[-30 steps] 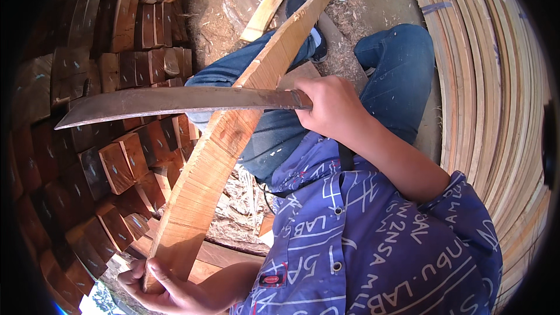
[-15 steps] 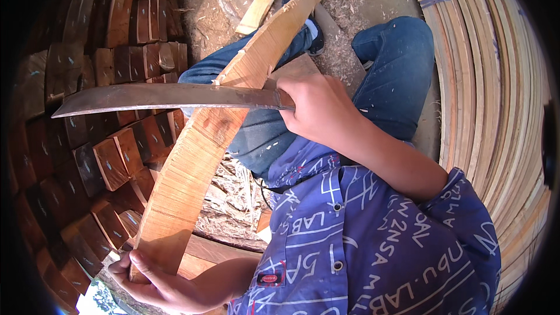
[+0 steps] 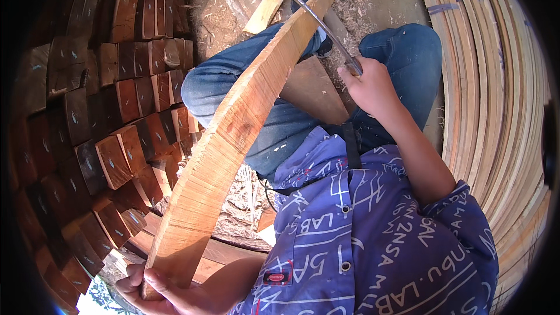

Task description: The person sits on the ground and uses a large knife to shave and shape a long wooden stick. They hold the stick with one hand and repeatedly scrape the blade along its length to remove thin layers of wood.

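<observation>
on the far left, stacked dark wood blocks (image 3: 111,116) fill the scene in rows, cut ends facing up. near the bottom left the left hand (image 3: 157,291) is closed around the near end of a long curved plank (image 3: 233,134), fingers wrapped over its lower edge. the plank's long axis runs from that hand at the near left up and away to the far right, its thin tip reaching past the knees in blue jeans (image 3: 245,87) to the sawdust-strewn ground (image 3: 233,0). a second, shorter pale strip of wood (image 3: 274,0) lies on the ground just beside the tip.

to the right, the right hand (image 3: 370,84) is shut tight on the handle of a long blade (image 3: 303,6), which shows edge-on as a thin curved line running away to the far left, crossing over the plank's far end. so the right hand is nearer the plank's far part, the left hand holds the near end, and the blade sits above the plank's upper edge close to the tip; i cannot tell whether it touches the wood.

on the far right, bent pale wooden strips (image 3: 490,111) lie packed in long curves.
</observation>
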`<action>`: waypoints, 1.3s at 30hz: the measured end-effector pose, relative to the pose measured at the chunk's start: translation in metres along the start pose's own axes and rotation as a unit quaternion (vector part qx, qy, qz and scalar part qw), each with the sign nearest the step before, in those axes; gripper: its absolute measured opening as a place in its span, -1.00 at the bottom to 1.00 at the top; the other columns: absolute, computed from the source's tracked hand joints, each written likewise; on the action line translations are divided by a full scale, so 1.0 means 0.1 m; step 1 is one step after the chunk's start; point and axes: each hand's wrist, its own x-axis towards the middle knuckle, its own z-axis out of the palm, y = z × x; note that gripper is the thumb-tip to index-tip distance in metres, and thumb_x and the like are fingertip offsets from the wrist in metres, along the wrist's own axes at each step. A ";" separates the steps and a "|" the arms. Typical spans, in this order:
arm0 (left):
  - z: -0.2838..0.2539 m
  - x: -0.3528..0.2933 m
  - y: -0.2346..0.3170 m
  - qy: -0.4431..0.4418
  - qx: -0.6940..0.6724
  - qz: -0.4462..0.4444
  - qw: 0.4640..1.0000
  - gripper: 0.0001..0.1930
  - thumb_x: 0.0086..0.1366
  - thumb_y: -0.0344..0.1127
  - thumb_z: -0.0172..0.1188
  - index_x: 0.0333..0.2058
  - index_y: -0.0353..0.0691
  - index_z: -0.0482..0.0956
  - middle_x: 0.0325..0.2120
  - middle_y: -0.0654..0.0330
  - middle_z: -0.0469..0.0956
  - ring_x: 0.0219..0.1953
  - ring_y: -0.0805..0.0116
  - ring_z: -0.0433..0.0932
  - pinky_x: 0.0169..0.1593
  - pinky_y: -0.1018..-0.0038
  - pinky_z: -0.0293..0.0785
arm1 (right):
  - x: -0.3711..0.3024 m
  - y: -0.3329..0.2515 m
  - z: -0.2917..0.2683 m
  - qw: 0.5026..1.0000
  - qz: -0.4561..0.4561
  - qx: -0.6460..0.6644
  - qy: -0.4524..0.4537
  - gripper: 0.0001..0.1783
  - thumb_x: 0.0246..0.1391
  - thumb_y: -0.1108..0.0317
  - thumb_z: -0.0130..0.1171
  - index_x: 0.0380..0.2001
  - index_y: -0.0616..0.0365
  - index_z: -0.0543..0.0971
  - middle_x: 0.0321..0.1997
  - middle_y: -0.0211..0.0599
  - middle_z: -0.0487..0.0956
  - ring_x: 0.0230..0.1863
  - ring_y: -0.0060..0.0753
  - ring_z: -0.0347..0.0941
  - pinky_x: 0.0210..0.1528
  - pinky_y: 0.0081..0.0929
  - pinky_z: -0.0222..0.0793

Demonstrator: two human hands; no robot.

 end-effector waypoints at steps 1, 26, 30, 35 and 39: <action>0.00 0.04 0.04 0.005 0.013 -0.002 1.000 -0.51 0.27 0.05 0.27 -0.20 -0.32 0.40 -0.37 0.15 0.43 -0.42 0.46 0.51 -0.34 0.59 0.43 | -0.07 -0.08 0.02 0.999 -0.022 0.024 0.005 -0.72 0.10 0.24 0.21 -0.35 0.30 0.60 -0.47 0.09 0.59 -0.31 0.13 0.57 -0.23 -0.10 0.46; -0.12 -0.16 -0.15 -0.098 -0.092 -0.031 0.990 -0.53 0.29 0.03 0.20 -0.13 -0.24 0.31 -0.34 0.12 0.40 -0.41 0.40 0.51 -0.52 0.66 0.43 | -0.63 -0.79 -0.03 0.961 -0.268 -0.020 -0.069 -0.80 -0.09 0.34 0.28 -0.42 0.22 0.55 -0.55 -0.04 0.58 -0.46 0.06 0.57 -0.37 -0.09 0.48; -0.12 -0.14 -0.15 -0.159 -0.154 -0.056 0.974 -0.54 0.29 0.02 0.19 -0.12 -0.23 0.30 -0.34 0.11 0.40 -0.41 0.39 0.51 -0.55 0.68 0.43 | -0.36 -0.30 -0.04 0.987 -0.128 -0.098 -0.026 -0.82 -0.02 0.34 0.22 -0.44 0.28 0.57 -0.51 0.08 0.58 -0.35 0.16 0.56 -0.26 -0.03 0.48; -0.15 -0.17 -0.16 -0.165 -0.130 -0.035 0.977 -0.54 0.28 0.05 0.18 -0.15 -0.21 0.29 -0.36 0.13 0.38 -0.37 0.39 0.50 -0.46 0.62 0.42 | -0.30 -0.12 -0.07 0.996 -0.064 -0.049 -0.042 -0.79 -0.02 0.34 0.21 -0.44 0.32 0.55 -0.50 0.10 0.57 -0.36 0.20 0.54 -0.23 -0.03 0.46; -0.12 -0.15 -0.11 -0.158 -0.114 -0.017 0.981 -0.54 0.28 0.08 0.18 -0.19 -0.20 0.28 -0.38 0.15 0.35 -0.34 0.38 0.48 -0.37 0.55 0.41 | -0.58 -0.56 -0.10 0.987 -0.144 0.018 -0.069 -0.78 -0.03 0.32 0.23 -0.44 0.30 0.57 -0.50 0.08 0.58 -0.35 0.15 0.56 -0.22 -0.05 0.47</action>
